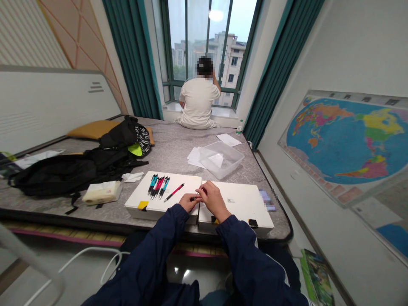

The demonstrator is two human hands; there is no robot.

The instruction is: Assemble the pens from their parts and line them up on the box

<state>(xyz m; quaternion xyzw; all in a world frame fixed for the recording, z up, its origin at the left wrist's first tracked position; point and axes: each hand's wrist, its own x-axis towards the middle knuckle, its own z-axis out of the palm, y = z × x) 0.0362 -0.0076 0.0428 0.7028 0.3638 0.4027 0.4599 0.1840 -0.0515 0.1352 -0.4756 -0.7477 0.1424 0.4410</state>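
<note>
My left hand (187, 202) and my right hand (213, 199) meet above the seam between two white boxes. The left fingers pinch a small dark pen part (193, 198). Close against it, the right thumb and fingertips are pressed together; what they grip is mostly hidden. On the left white box (186, 180), several click pens (158, 187) in teal and red with black lie side by side. A single red and black pen (174, 192) rests apart from them, nearest my left hand. The right white box (245, 197) lies under my right hand.
Behind the boxes stand a clear plastic bin (228, 159) and paper sheets (194, 157). To the left are a tissue pack (102, 192) and black backpack (63, 172). A phone (267, 200) lies right. A person (200, 100) sits by the window, near a bottle (239, 127).
</note>
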